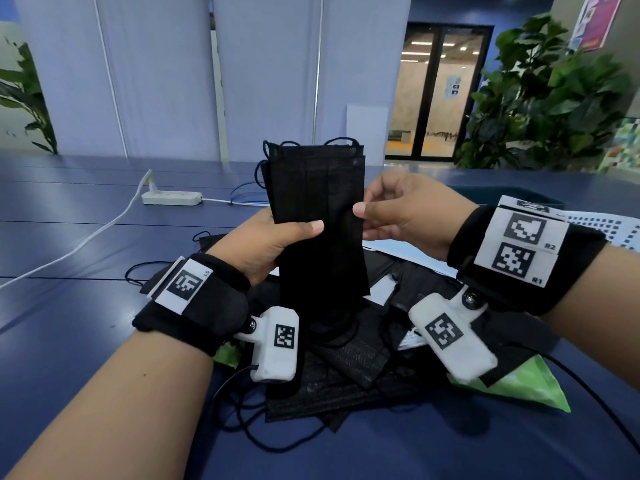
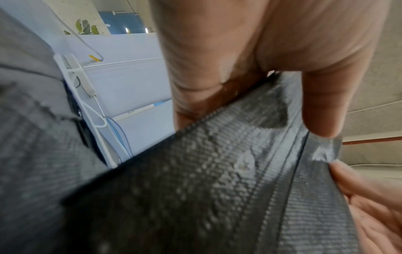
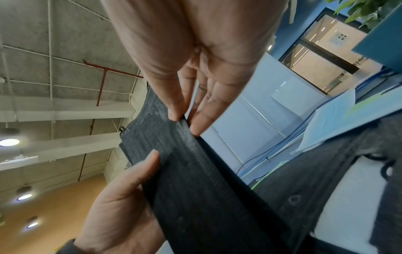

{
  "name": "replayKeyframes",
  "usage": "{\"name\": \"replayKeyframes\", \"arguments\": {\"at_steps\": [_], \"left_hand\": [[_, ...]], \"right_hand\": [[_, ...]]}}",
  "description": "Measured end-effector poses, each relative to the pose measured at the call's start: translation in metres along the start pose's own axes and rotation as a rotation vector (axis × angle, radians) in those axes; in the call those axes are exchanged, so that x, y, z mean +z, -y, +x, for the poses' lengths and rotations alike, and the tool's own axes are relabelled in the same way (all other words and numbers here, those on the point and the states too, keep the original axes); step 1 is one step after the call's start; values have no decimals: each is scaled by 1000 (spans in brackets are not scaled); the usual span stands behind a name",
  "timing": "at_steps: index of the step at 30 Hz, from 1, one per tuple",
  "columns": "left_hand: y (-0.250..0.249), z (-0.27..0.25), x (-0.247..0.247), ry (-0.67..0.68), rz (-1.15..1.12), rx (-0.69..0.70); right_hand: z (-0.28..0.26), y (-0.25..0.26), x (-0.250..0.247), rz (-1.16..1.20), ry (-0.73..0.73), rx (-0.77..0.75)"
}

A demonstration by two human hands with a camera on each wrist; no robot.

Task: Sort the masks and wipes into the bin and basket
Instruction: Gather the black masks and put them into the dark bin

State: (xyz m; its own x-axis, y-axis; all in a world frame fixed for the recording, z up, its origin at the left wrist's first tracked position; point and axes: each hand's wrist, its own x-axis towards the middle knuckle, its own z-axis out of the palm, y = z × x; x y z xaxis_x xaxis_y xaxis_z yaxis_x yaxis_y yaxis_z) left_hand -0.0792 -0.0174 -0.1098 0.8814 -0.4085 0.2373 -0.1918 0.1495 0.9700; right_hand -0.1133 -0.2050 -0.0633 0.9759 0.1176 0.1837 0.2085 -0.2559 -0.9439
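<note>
So there's a stack of black face masks (image 1: pixel 317 216) held up on end above the table (image 1: pixel 86 216), long axis running pretty much straight up and down, ear loops poking out the top. The left hand (image 1: pixel 268 244) has it by the left edge about halfway up, thumb curled across the front and the other fingers wrapped behind. The right hand (image 1: pixel 405 216) comes in from the right and pinches the right edge between thumb and fingertips (image 3: pixel 196 127), at nearly the same height. Both hands are on it, so either could carry it off.

Underneath is a messy pile of loose black masks (image 1: pixel 346 358) with green wipe packets (image 1: pixel 526 386) peeking out. A dark teal bin (image 1: pixel 512 199) sits behind the right wrist, so I'd guess the right hand has the shorter trip. White power strip (image 1: pixel 171 198) off to the left.
</note>
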Motion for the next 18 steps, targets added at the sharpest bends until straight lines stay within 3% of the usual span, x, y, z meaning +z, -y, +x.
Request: {"name": "replayKeyframes", "arguments": {"at_steps": [9, 13, 18], "left_hand": [[-6, -10, 17, -15, -36, -8], [-19, -7, 24, -69, -59, 0], [-48, 9, 41, -134, -202, 70]], "right_hand": [[-10, -13, 2, -51, 79, 144], [-16, -5, -6, -40, 85, 128], [-12, -2, -17, -405, 164, 40]]}}
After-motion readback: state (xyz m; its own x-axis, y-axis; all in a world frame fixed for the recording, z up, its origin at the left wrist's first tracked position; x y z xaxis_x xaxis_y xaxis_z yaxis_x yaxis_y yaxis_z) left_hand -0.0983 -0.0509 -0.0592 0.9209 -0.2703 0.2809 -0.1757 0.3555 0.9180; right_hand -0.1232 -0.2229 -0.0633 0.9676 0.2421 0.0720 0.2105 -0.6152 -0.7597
